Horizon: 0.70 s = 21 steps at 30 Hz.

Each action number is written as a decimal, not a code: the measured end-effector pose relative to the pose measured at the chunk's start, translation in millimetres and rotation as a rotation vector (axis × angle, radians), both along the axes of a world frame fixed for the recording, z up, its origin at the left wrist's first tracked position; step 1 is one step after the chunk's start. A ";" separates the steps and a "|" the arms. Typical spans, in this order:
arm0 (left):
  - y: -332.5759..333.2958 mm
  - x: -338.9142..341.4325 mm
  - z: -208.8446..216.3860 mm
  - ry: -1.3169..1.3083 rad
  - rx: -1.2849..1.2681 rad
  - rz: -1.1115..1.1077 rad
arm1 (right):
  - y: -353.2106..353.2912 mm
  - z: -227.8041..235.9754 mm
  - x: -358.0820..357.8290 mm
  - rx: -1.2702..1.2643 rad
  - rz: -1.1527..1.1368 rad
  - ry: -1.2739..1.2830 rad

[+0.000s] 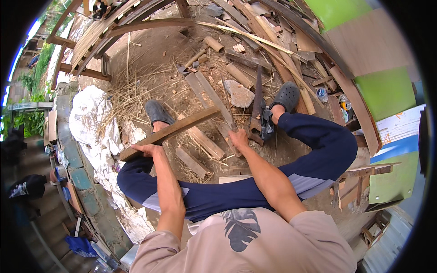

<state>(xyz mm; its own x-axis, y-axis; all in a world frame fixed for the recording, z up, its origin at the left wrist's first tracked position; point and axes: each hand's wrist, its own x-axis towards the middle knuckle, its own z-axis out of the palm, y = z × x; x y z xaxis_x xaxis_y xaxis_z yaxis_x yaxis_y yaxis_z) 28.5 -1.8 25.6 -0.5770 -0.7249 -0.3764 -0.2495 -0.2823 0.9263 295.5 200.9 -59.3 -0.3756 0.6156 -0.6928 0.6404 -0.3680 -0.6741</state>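
Note:
My left hand (pixel 149 150) is closed around the near-left end of a squared wooden bar (pixel 177 129), which slants up to the right above the ground. Closed too, my right hand (pixel 238 139) grips the lower end of a long, flat, grey-brown strip (pixel 213 94); whether it is a slat or a blade I cannot tell. The strip meets the bar's far end at an angle. Beneath the bar lie short wood blocks (pixel 207 143) and a shorter offcut (pixel 192 162). A pale flat stone (pixel 240 93) sits beyond my right hand.
My feet in dark clogs (pixel 158 112) stand either side. A dark metal-like bar (pixel 258 98) lies near the right foot. Long planks (pixel 273 41) pile up at far right, a wooden bench (pixel 104 36) stands far left, and white sheeting (pixel 93 113) covers the left. Straw and chips litter the dirt.

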 end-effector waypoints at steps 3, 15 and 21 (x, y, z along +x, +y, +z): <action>2.5 4.1 2.5 -0.016 -0.039 -0.029 | 6.8 11.5 -5.9 0.035 -0.091 0.060; 1.5 6.2 0.9 -0.097 -0.131 -0.108 | -6.2 -3.7 -4.8 -0.162 -0.025 -0.004; 2.5 -0.6 -5.2 -0.181 -0.208 -0.119 | -13.9 -41.4 2.6 -0.207 0.122 -0.095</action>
<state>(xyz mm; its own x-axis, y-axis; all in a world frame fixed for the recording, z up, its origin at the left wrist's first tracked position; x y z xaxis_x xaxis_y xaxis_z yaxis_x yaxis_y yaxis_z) 27.8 0.7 20.4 -0.5993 -0.7285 -0.3319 -0.4362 -0.0505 0.8984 298.1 187.0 -100.8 -0.3659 0.4111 -0.8350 0.7452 -0.4080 -0.5274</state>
